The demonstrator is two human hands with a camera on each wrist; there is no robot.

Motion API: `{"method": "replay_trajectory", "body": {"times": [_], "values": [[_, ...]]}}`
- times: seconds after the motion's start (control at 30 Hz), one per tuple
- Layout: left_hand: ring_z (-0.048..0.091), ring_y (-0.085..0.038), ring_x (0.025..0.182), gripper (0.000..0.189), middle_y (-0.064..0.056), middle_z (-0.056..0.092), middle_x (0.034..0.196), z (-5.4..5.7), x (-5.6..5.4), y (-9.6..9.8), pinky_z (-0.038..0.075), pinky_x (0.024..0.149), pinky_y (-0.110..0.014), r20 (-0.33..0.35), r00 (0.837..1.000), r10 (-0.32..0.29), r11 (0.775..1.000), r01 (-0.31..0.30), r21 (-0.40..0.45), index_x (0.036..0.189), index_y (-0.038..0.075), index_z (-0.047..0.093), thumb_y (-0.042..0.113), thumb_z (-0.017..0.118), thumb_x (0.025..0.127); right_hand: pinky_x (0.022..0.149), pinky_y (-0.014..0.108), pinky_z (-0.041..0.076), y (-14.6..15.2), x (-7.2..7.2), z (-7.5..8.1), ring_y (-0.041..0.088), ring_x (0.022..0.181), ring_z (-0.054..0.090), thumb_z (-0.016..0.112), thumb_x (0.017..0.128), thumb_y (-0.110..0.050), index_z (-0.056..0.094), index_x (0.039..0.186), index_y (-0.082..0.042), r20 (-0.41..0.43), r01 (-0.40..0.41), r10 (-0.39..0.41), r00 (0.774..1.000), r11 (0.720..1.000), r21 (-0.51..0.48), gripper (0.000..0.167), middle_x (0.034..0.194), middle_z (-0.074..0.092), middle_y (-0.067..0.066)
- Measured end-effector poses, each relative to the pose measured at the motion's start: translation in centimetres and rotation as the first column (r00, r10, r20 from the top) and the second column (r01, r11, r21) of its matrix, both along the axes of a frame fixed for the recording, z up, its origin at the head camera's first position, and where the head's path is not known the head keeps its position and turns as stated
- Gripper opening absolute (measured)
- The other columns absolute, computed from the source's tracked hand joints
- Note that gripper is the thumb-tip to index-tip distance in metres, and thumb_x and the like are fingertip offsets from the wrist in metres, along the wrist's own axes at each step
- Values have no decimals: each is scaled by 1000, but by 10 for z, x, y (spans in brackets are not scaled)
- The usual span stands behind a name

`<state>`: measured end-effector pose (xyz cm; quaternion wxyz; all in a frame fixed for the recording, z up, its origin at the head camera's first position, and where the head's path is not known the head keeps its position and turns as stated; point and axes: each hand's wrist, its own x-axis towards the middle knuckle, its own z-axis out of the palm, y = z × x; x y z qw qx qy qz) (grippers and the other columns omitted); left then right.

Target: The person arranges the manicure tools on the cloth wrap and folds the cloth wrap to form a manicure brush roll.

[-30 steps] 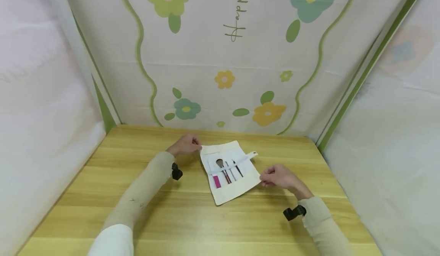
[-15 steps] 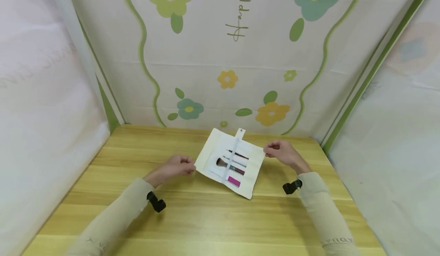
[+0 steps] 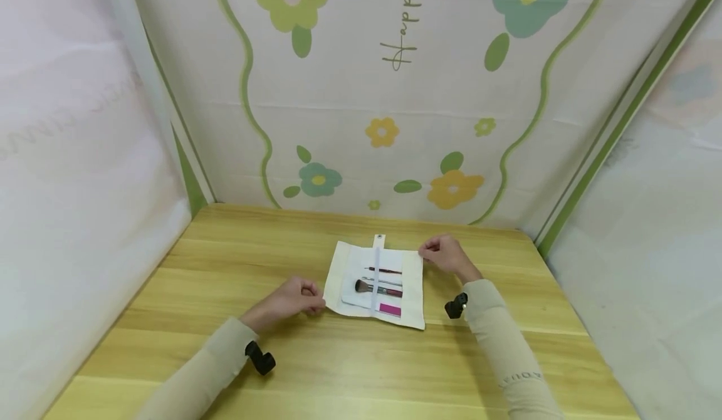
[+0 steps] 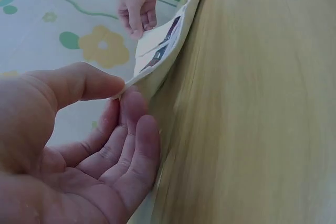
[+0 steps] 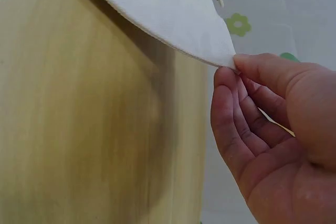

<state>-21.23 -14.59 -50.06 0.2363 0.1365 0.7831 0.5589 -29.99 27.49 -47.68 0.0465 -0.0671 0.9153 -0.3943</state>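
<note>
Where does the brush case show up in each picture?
Head: brush case open, below centre.
Left wrist: brush case upper middle, pinched by the left hand.
Right wrist: brush case along the top, pinched by the right hand.
Shared landmark: the wooden table.

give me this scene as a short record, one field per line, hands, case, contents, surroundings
left hand: pinches the near left corner of the case
right hand: pinches its far right corner
case state: open, inside facing up
contents: large brush, thin brush, slim tool, pink item
strap: runs across the brushes
surface: wooden table
backdrop: white, flower print, "Happy" lettering
</note>
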Motion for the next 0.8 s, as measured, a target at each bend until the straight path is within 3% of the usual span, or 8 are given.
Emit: {"method": "replay_trajectory", "body": {"times": [0.13,0.23,0.3,0.37,0.47,0.53,0.67,0.8], "values": [[66,-15,83,10,-8,72,91,4,2,-1,57,75,-29,-145,989,-12,990,-8,-137,97,4,71,14,72,98,73,31,56,-3,1,-1,28,89,72,72,101,-18,79,104,-3,-41,-7,10,999,997,80,17,98,77,14],[64,-13,85,5,-3,70,92,9,2,-5,56,74,-27,-360,926,-114,962,12,-273,98,6,71,11,70,99,81,38,60,-3,12,7,24,92,71,74,99,-18,76,108,2,-94,-54,69,993,987,154,22,102,76,15],[65,-13,89,6,-2,71,97,14,3,-7,58,79,-27,-510,831,-224,925,16,-381,103,6,71,11,70,99,86,42,61,-3,24,15,24,95,71,75,98,-17,74,112,5,-138,-104,135,981,972,213,27,105,75,15],[68,-17,95,14,-4,73,105,19,3,-8,60,84,-31,-619,706,-345,880,14,-474,110,4,72,12,73,98,86,41,61,-3,39,22,22,95,70,77,97,-18,73,113,5,-197,-166,229,953,942,293,28,105,74,14],[71,-22,104,24,-9,74,115,24,3,-7,62,89,-37,-708,525,-472,828,-14,-561,117,2,73,12,76,96,83,37,62,-4,66,30,21,94,70,82,93,-17,73,111,2,-302,-261,402,864,872,414,28,104,75,12],[72,-25,107,28,-12,73,119,26,3,-6,62,90,-38,-731,450,-513,811,-26,-585,119,1,73,9,77,93,82,35,63,-5,82,32,22,95,72,85,90,-16,73,111,1,-365,-306,511,778,816,491,30,105,75,12],[71,-23,106,30,-11,74,118,25,1,-1,62,90,-36,-707,426,-564,779,-9,-627,118,3,73,6,76,88,85,35,64,-10,110,27,26,101,76,87,87,-16,73,119,2,-395,-357,639,660,729,584,40,114,75,15],[66,-16,96,26,-6,73,110,22,-2,6,59,84,-30,-669,438,-601,754,33,-656,112,7,72,5,77,86,87,35,64,-14,128,15,25,103,74,85,90,-19,72,122,-1,-328,-378,672,664,680,628,39,118,73,13]]}}
